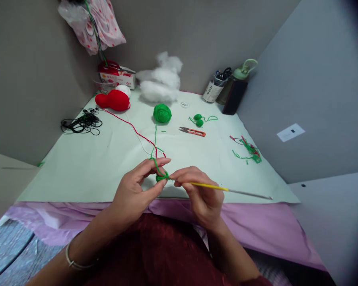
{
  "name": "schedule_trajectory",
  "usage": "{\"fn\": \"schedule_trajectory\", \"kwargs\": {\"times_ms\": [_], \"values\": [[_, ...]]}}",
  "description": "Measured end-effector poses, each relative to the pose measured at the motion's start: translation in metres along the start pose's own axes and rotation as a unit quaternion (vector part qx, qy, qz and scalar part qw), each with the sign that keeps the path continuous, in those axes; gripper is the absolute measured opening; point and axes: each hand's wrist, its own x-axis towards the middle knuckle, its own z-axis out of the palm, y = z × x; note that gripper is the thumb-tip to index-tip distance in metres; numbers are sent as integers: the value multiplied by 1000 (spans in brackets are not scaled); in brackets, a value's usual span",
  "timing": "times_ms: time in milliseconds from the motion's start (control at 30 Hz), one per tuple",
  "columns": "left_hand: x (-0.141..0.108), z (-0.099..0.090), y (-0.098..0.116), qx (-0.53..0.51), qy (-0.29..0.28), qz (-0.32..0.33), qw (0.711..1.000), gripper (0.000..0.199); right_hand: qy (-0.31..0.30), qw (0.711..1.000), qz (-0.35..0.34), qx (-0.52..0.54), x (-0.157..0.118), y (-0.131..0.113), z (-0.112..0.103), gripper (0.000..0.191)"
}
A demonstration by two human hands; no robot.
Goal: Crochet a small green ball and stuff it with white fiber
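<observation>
Near the table's front edge, my left hand (137, 187) pinches a small green crocheted piece (160, 178) between thumb and fingers, with green yarn running over the index finger. My right hand (200, 190) grips a crochet hook (210, 186) with a yellow handle; its front tip meets the green piece and its metal back end points right. The green yarn leads back toward a green ball (162, 113) in the middle of the table. Orange-handled thread snips (193, 131) lie right of that ball, below two small green pieces (198, 120).
Red yarn (113, 100) and tangled black cord (82, 122) lie at the left. White stuffing (161, 81), a pen holder (213, 89), a dark phone (235, 96) and a green-lidded bottle (242, 70) stand at the back. Yarn scraps (250, 151) lie at the right.
</observation>
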Motion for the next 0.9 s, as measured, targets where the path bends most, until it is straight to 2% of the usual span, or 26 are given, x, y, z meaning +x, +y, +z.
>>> {"fn": "schedule_trajectory", "kwargs": {"times_ms": [133,267,467,600,733,833,900], "values": [[1,0,-1,24,12,8,1000,36,-46,986,-91,-133,-1,-3,-1,23],[3,2,1,7,22,-12,1000,37,-46,954,-154,-255,-6,-1,6,25],[3,6,3,-92,11,-111,990,44,1,974,-136,-180,-10,7,12,24],[2,9,1,-135,13,-131,982,52,-14,946,-158,-284,-10,7,12,24],[2,7,1,-190,-8,-129,973,49,13,928,-169,-333,-14,7,13,33],[3,4,5,-270,-21,-154,950,49,29,919,-189,-344,-19,8,13,44],[4,3,8,-319,-36,-197,926,53,24,929,-186,-319,-22,8,12,51]]}}
